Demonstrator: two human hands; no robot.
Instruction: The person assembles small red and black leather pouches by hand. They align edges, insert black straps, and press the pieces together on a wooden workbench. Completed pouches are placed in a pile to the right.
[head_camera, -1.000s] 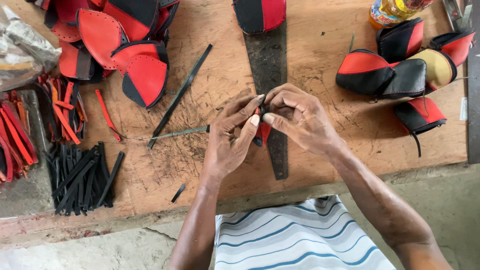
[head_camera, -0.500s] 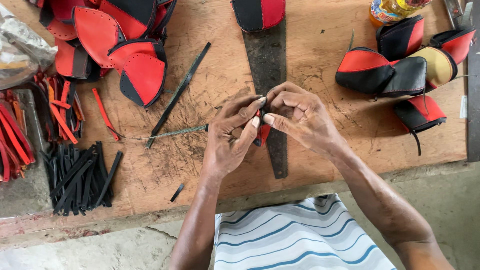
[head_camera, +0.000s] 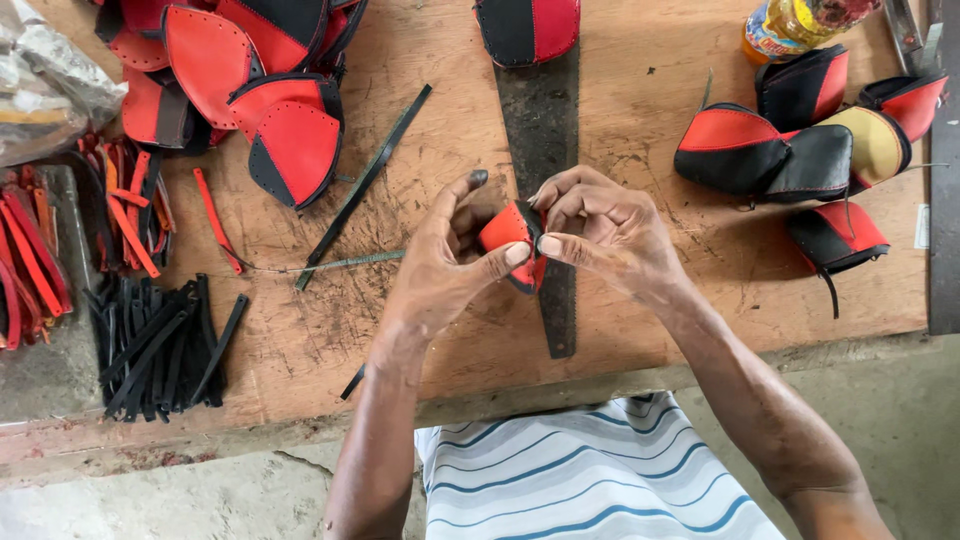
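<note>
Both my hands meet over the middle of a worn wooden workbench (head_camera: 640, 120). My left hand (head_camera: 440, 265) and my right hand (head_camera: 605, 225) together pinch a small red and black leather piece (head_camera: 508, 232), folded between thumbs and fingers. Directly under them lies a dark saw blade (head_camera: 545, 130), running away from me. A thin grey metal tool (head_camera: 345, 263) lies flat just left of my left hand.
Flat red and black leather cut-outs (head_camera: 250, 90) are piled at the back left. Sewn red, black and tan pouches (head_camera: 800, 140) sit at the right, a bottle (head_camera: 790, 25) behind them. Black strips (head_camera: 155, 345) and red strips (head_camera: 40, 240) lie at the left. A long black strip (head_camera: 365, 185) lies diagonally.
My fingers have shifted on the leather piece, and more of its red face now shows between them. Both hands stay in the same spot over the saw blade.
</note>
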